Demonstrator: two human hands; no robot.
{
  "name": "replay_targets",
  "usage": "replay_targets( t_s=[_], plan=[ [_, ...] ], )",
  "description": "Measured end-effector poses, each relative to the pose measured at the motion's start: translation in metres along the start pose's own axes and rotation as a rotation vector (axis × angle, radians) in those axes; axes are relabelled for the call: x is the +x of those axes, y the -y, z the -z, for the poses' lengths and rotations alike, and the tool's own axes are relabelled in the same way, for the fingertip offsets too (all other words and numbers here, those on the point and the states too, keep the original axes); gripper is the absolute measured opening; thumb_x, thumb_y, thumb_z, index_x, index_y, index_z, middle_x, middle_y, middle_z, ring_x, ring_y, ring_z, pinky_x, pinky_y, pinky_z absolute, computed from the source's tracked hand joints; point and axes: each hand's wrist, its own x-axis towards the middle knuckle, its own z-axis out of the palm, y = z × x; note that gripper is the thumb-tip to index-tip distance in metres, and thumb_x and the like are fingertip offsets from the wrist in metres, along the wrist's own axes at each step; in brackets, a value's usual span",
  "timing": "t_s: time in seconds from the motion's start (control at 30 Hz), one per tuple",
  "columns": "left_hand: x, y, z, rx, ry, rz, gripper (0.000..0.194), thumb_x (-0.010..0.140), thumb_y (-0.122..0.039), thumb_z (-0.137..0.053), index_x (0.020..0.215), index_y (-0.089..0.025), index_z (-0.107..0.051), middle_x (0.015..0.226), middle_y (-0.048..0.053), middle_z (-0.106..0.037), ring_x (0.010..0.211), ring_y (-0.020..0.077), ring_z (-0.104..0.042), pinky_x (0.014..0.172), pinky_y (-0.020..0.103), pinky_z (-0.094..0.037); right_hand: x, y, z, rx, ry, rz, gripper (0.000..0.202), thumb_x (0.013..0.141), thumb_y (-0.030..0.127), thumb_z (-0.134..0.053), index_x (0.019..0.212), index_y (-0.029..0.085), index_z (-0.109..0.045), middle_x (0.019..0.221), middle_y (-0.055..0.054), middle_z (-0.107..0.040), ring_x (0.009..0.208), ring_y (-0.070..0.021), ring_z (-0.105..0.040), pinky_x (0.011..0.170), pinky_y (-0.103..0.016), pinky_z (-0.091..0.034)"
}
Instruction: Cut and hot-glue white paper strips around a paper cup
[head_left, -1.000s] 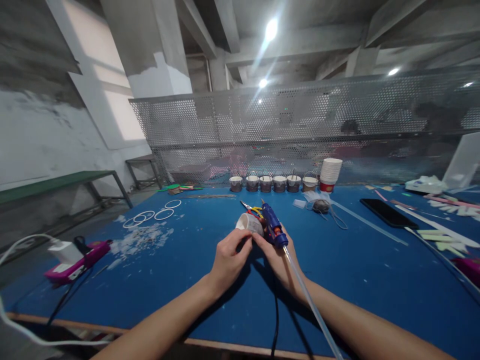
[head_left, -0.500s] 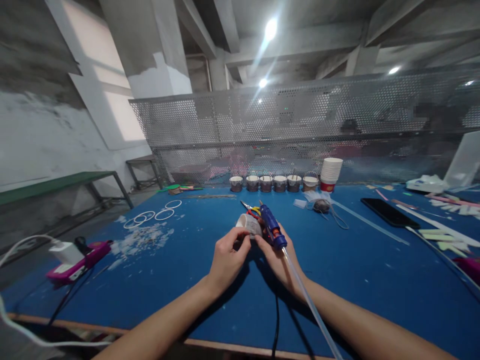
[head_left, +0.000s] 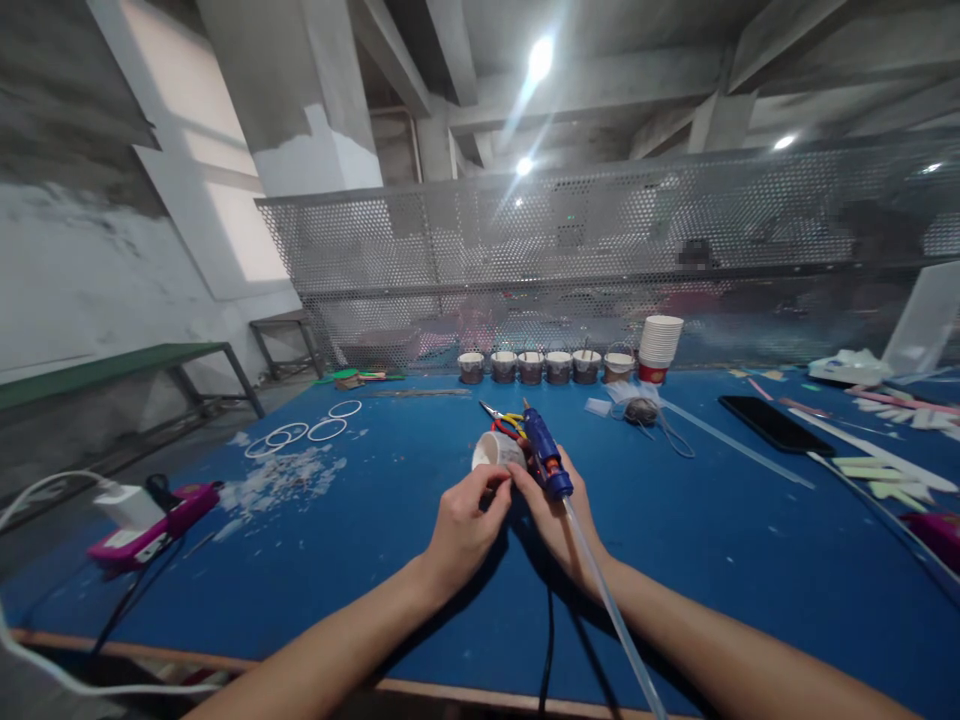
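Observation:
A small paper cup (head_left: 498,450), white with grey on its side, lies tilted between my hands with its mouth toward the left. My left hand (head_left: 466,525) is closed in a pinch at the cup's near side; what sits between thumb and forefinger is hidden. My right hand (head_left: 561,528) holds a blue hot glue gun (head_left: 545,455), nozzle pointing away, a long clear glue stick (head_left: 611,600) trailing from its back. The right fingertips reach the cup and meet the left ones. Just beyond the cup lie scissors (head_left: 514,424) with red and yellow handles.
Several grey-wrapped cups (head_left: 531,368) line the back, beside stacked paper cups (head_left: 660,342). Twine (head_left: 642,411) and a phone (head_left: 774,424) lie right. White rings (head_left: 328,429) and a pink power strip (head_left: 157,530) are left. A mesh partition (head_left: 420,270) stands behind.
My left hand has shifted slightly right, its pinch now against my right fingertips. The cup has turned a little, showing more of its white inside. The glue gun stays in my right hand.

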Motion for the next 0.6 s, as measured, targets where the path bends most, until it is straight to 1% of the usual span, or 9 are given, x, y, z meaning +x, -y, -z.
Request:
replay_targets(
  t_s=[0.2,0.3,0.4,0.5,0.6],
  plan=[
    [0.0027,-0.0030,0.0026,-0.022,-0.010,0.089,0.010,0.084,-0.024,-0.054,0.081,-0.019,-0.063,0.070,-0.001,-0.069,0.058,0.0110,-0.063,0.053,0.018,-0.048,0.0005,-0.0041,0.0005,0.006,-0.013,-0.034,0.030,0.081,0.038,-0.064,0.103,0.018,-0.061,0.096,-0.007,-0.069,0.086,-0.0219,-0.064,0.081,-0.036,-0.051],
    [0.0035,-0.0017,0.0039,-0.041,-0.012,0.082,0.011,0.084,-0.024,-0.054,0.082,-0.019,-0.063,0.071,0.000,-0.069,0.059,0.0116,-0.063,0.058,0.020,-0.051,0.0008,-0.0037,0.0009,0.014,-0.014,-0.041,0.030,0.081,0.037,-0.064,0.104,0.018,-0.061,0.097,-0.007,-0.069,0.087,-0.0222,-0.065,0.083,-0.037,-0.051],
    [0.0037,-0.0006,0.0064,-0.033,-0.006,0.048,0.014,0.083,-0.022,-0.051,0.086,-0.018,-0.064,0.077,0.002,-0.070,0.064,0.0130,-0.065,0.064,0.023,-0.053,0.0009,-0.0025,0.0017,0.027,-0.007,-0.039,0.029,0.082,0.037,-0.063,0.104,0.018,-0.062,0.097,-0.006,-0.070,0.088,-0.0226,-0.065,0.082,-0.036,-0.051],
    [0.0030,0.0002,0.0088,-0.004,-0.005,0.020,0.018,0.082,-0.020,-0.049,0.090,-0.018,-0.065,0.080,0.002,-0.071,0.066,0.0134,-0.065,0.064,0.024,-0.052,0.0007,-0.0014,0.0029,0.045,-0.004,-0.050,0.030,0.082,0.039,-0.063,0.104,0.019,-0.063,0.098,-0.007,-0.070,0.090,-0.0234,-0.066,0.082,-0.036,-0.052],
    [0.0017,0.0018,0.0096,-0.003,-0.001,0.034,0.020,0.082,-0.020,-0.049,0.093,-0.019,-0.065,0.080,0.002,-0.071,0.065,0.0133,-0.064,0.064,0.024,-0.052,0.0005,-0.0015,0.0035,0.049,0.025,-0.052,0.033,0.081,0.040,-0.066,0.106,0.019,-0.062,0.098,-0.006,-0.070,0.090,-0.0232,-0.065,0.083,-0.036,-0.052]
  ],
)
